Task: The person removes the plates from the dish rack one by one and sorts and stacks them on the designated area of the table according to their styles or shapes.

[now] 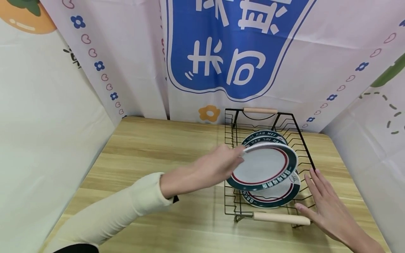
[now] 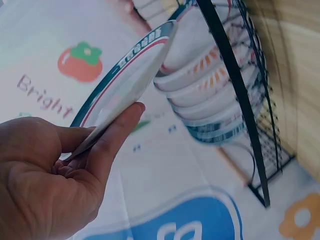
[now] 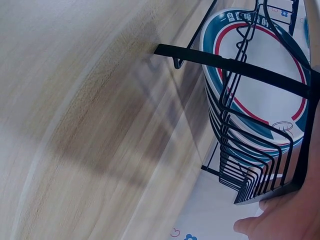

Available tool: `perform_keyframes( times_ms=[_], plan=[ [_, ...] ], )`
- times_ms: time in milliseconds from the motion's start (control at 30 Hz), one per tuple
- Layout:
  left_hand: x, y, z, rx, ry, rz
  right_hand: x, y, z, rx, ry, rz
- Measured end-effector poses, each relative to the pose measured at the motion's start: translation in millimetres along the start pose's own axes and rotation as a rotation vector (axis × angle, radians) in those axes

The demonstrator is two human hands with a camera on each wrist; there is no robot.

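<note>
Left hand: The left hand (image 1: 218, 162) pinches one plate (image 1: 261, 165) by its edge, thumb on one side and fingers on the other.
Held plate: It is right of the middle in the head view, tipped, over the rack (image 3: 265, 75). I can't tell if it touches the plates under it.
Right hand: The right hand (image 1: 330, 209) is at the rack's right edge, lower right, with its fingers mostly straight. It holds no plate.
Plates in the rack: Dark green rims peek out above the held plate, and a front plate (image 1: 278, 193) peeks out below it. They sit close together.
Rack edges: Thin black wires make the sides. A far wooden handle (image 1: 260, 110) is near the cloth wall (image 1: 139, 56); a near wooden handle (image 1: 281, 218) is at the bottom.
Room: The worktop (image 1: 177, 140) spreads wide on the rack's left, under the left arm. On the right there is only a narrow strip before the side wall.
</note>
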State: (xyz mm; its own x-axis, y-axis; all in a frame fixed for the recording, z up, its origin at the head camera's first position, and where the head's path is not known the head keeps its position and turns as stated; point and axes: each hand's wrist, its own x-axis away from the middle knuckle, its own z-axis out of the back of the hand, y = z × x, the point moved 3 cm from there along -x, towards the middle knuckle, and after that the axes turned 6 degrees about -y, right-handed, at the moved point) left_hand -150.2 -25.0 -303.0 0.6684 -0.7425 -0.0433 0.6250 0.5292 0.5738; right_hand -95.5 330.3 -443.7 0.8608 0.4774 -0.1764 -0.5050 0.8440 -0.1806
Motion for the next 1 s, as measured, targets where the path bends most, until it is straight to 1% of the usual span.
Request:
perform_keyframes(
  times_ms=[167, 267, 400, 500, 567, 633, 700, 800, 1000],
  plan=[
    [17.6, -13.4, 24.7, 0.085, 0.113, 0.039, -0.1, 0.1, -0.1, 0.007, 0.006, 0.003],
    [24.3, -22.5, 38.9, 0.153, 0.181, 0.077, 0.2, 0.5, 1.0, 0.011, 0.002, 0.003],
    [31.8, -38.8, 57.8, 0.194, 0.291, 0.131, 1.0, -0.1, 0.7, 0.009, -0.01, -0.003],
    [36.4, -54.7, 71.7, 0.194, 0.37, 0.186, 1.2, -0.9, 0.0, 0.008, -0.008, -0.003],
    [38.7, -67.5, 80.0, 0.211, 0.402, 0.242, 0.7, -1.1, -0.2, 0.008, -0.003, -0.002],
    [40.8, -81.7, 86.6, 0.247, 0.419, 0.308, -0.4, -1.2, 0.1, 0.009, 0.005, 0.001],
    [42.4, -97.2, 90.5, 0.296, 0.422, 0.368, -1.6, -1.2, 0.2, 0.01, 0.009, 0.003],
    [44.4, -120.9, 90.6, 0.383, 0.417, 0.435, -2.2, -1.6, 0.3, 0.01, 0.009, 0.0],
    [43.9, -167.6, 77.2, 0.538, 0.421, 0.552, -0.9, -2.4, 0.0, 0.003, 0.013, -0.007]
  ],
)
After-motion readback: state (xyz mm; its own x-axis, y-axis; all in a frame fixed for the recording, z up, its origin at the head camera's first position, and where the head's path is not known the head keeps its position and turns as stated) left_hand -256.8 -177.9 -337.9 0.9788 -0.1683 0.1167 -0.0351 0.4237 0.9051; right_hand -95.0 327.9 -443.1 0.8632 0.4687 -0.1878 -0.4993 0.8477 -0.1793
